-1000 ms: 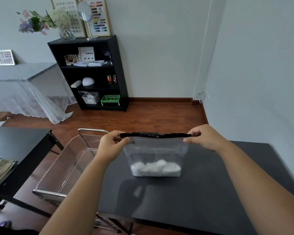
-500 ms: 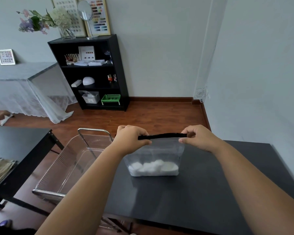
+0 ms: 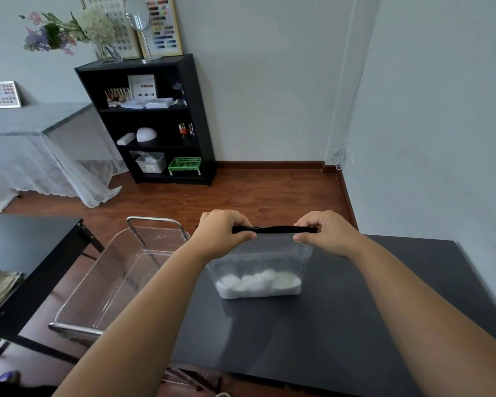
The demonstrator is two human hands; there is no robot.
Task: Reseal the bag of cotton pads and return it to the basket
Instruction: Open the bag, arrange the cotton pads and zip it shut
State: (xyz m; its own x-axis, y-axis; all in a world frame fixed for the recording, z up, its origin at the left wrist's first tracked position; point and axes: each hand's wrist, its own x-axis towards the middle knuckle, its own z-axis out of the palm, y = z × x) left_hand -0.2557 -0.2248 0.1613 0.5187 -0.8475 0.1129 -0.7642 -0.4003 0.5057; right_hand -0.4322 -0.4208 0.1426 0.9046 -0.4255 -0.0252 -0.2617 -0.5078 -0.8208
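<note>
A clear plastic bag (image 3: 265, 257) with a black zip strip along its top stands upright on the dark table (image 3: 341, 325). White cotton pads (image 3: 258, 283) lie in its bottom. My left hand (image 3: 222, 233) pinches the strip left of its middle. My right hand (image 3: 324, 232) pinches the strip's right end. The strip between my hands looks pressed flat. A clear ribbed basket (image 3: 103, 282) with a metal handle sits just left of the table, lower than the tabletop.
Another black table (image 3: 26, 253) with beige cloth stands at the left. A black shelf unit (image 3: 152, 118) with small items stands against the far wall. Wooden floor lies between. The grey wall runs close along the right.
My left hand has slid rightward along the black strip from its left end toward the middle, so the two hands are closer together. The bag stays standing on the table.
</note>
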